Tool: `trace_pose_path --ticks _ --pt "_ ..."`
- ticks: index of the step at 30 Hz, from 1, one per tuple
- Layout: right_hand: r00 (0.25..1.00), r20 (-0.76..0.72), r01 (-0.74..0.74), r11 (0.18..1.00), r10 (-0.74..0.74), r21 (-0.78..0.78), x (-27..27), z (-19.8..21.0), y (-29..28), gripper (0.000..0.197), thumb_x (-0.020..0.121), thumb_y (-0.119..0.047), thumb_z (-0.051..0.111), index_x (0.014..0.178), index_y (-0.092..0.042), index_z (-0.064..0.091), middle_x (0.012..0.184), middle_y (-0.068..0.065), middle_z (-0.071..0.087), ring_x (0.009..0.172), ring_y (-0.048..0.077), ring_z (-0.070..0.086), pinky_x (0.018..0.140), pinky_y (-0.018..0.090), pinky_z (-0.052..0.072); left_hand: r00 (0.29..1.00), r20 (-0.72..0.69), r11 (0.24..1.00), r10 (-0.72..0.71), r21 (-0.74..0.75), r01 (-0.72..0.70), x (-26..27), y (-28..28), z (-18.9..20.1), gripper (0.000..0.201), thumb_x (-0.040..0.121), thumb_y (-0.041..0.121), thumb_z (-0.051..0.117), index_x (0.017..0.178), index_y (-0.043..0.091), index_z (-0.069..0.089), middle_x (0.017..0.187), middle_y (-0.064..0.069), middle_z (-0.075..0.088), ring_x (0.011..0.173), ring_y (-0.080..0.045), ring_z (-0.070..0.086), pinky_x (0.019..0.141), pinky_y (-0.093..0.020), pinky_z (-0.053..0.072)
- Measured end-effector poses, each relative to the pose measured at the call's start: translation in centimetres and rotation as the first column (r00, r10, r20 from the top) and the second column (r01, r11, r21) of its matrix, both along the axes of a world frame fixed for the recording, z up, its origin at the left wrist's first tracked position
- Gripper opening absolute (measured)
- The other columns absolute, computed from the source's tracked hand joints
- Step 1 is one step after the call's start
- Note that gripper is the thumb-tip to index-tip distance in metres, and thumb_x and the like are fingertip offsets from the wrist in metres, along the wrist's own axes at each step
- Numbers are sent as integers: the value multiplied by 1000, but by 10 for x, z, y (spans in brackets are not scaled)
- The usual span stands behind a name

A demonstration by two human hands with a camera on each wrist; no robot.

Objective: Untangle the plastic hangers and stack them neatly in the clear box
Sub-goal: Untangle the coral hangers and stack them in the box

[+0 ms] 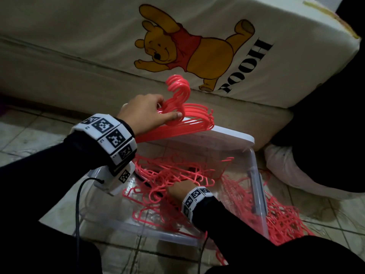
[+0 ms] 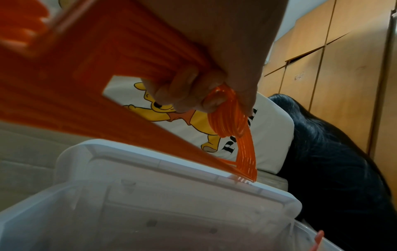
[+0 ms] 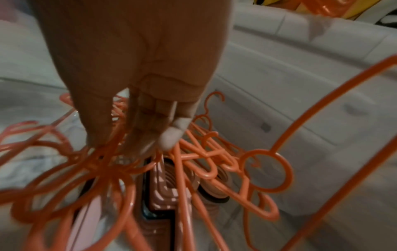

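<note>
My left hand [image 1: 169,108] grips a lined-up bundle of pink hangers [image 1: 194,117] just below their hooks. It holds them over the white lid [image 1: 227,135] at the back of the clear box [image 1: 259,186]. In the left wrist view the fingers [image 2: 189,91] curl round the bundle [image 2: 234,124], whose tips touch the lid [image 2: 171,186]. Lower down, my right hand [image 1: 177,189] reaches into the tangled hangers [image 1: 177,171] inside the box. In the blurred right wrist view, thumb and fingertips [image 3: 118,146] close on a strand of the tangle [image 3: 204,158].
More tangled pink hangers [image 1: 286,220] lie on the tiled floor [image 1: 29,139] right of the box. A mattress with a bear print [image 1: 177,46] stands right behind the box. Dark cloth [image 1: 325,115] lies at the right. A black cable [image 1: 79,194] hangs from my left wrist.
</note>
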State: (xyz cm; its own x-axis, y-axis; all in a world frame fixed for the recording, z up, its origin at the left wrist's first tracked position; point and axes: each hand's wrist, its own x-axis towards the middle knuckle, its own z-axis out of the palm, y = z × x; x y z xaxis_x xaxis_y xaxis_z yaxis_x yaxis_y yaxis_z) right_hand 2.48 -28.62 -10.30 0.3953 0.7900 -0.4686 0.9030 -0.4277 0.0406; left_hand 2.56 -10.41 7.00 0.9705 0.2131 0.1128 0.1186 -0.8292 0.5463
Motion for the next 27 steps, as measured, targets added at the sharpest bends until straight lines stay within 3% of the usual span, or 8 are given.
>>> trace_pose_path --ticks 2,6,8,11,15,19,24,27 --pt "998 27 -65 997 64 42 3 3 4 28 95 -11 41 117 -3 56 114 19 62 100 37 62 68 42 47 1000 7 1000 -3 -6 3 0 1 -1 42 71 72 58 65 32 48 70 8 52 77 -19 53 72 -35 44" --pt "974 104 -210 976 204 58 7 -1 6 39 98 -13 31 136 -8 40 136 20 40 119 37 42 86 48 42 1000 15 1000 -3 -2 3 1 1 -1 40 72 71 58 64 33 47 66 13 47 75 -19 50 68 -31 38" --pt "955 162 -255 966 247 31 6 -5 7 42 97 -14 24 134 -9 42 134 19 41 118 36 43 89 47 40 1000 16 1000 -1 3 1 1 2 -1 40 72 71 58 64 33 48 68 11 49 76 -18 51 69 -31 39" --pt "934 229 -284 959 273 15 6 -5 8 58 87 -15 9 125 -10 53 126 14 49 111 31 49 82 40 43 1000 15 1000 -7 1 7 0 2 0 40 72 72 58 65 33 48 69 9 49 76 -19 51 69 -32 40" --pt "908 316 -266 962 273 -67 10 6 0 32 90 -32 39 101 -29 69 109 -8 62 95 10 60 69 25 48 1000 14 1000 -9 -3 9 -1 2 2 39 73 71 58 66 34 49 70 7 51 76 -19 52 69 -32 40" --pt "891 262 -354 928 372 -112 15 -2 -5 35 98 -24 28 122 -20 54 129 1 52 115 22 49 87 34 41 1000 9 1000 -8 -1 8 -2 0 2 38 73 71 57 67 34 50 70 9 51 76 -19 52 69 -32 41" --pt "913 204 -338 936 352 -102 22 7 -11 33 97 -27 37 113 -15 63 123 5 55 115 26 44 87 37 37 1000 -3 1000 -15 4 15 -2 -1 3 39 72 72 56 67 34 49 69 12 49 76 -18 52 72 -34 43" --pt "937 182 -279 953 297 -118 28 14 -23 33 99 -24 36 119 -15 59 130 7 50 119 28 45 89 39 39 1000 0 1000 -18 4 18 -3 -2 3 38 73 71 56 71 34 51 73 9 51 78 -18 52 72 -34 42"
